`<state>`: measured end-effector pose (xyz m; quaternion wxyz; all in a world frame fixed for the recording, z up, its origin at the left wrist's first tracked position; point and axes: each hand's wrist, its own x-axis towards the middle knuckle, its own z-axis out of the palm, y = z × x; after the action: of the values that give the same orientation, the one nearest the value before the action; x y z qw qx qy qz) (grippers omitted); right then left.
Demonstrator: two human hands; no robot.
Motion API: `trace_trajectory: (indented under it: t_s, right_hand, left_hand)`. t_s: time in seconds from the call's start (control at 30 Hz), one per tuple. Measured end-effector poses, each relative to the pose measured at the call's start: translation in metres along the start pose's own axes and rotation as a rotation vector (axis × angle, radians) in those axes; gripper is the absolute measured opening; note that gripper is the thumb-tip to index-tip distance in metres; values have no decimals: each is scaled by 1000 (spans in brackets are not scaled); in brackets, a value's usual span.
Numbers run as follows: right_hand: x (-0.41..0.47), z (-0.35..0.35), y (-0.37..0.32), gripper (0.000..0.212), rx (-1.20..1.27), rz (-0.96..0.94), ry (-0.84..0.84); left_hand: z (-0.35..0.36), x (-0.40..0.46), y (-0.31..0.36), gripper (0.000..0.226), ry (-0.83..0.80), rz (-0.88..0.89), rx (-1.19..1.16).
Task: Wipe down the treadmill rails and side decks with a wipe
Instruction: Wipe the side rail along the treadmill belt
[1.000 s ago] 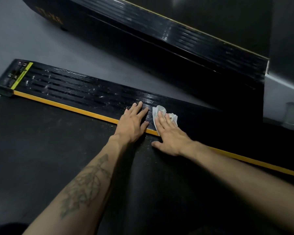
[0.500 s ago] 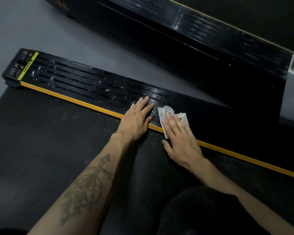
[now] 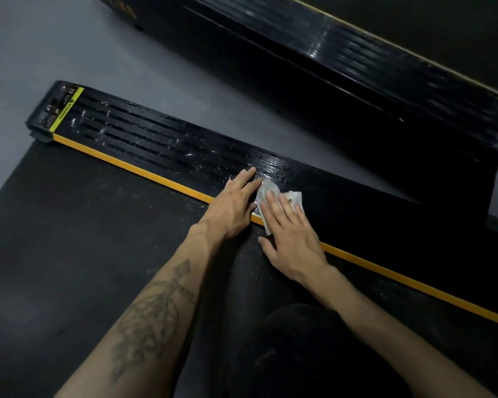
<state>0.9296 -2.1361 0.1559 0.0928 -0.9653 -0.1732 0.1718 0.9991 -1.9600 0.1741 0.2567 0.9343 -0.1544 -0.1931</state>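
A black ribbed side deck [image 3: 144, 142] with a yellow strip [image 3: 133, 169] along its near edge runs from upper left to lower right. White dust specks cover its left half. A crumpled white wipe [image 3: 295, 196] lies on the deck under my right hand [image 3: 291, 237], whose flat straight fingers press it down across the yellow strip. My left hand [image 3: 233, 205] rests flat on the deck just left of the wipe, fingers straight and touching the right hand's side.
The dark treadmill belt [image 3: 78, 239] fills the foreground, with dust near the hands. A second black treadmill [image 3: 342, 61] lies beyond a strip of grey floor [image 3: 184, 81]. A yellow warning label [image 3: 66, 109] marks the deck's left end. My dark-clad knee [image 3: 305, 340] is below.
Both hands have slid a little toward me and to the right along the deck with the wipe. The view has tilted, bringing my knee into sight.
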Motion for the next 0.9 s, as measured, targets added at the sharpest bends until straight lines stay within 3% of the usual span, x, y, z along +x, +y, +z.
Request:
trace_trajectory:
  t_s: [0.23, 0.47, 0.63, 0.8, 0.9]
  right_hand:
    - [-21, 5, 31, 81, -114, -182, -13]
    - [3, 4, -2, 87, -28, 71, 13]
    - [13, 8, -14, 88, -77, -14, 43]
    - [-13, 16, 20, 77, -79, -139, 105]
    - [2, 10, 10, 73, -61, -15, 107]
  left_hand:
    - [-7, 0, -7, 69, -28, -10, -11]
    - [10, -9, -15, 50, 193, 55, 156]
    - [-1, -14, -40, 53, 305, -33, 242]
    - [-18, -6, -56, 63, 235, -152, 280]
    - [-21, -6, -65, 70, 178, -210, 313]
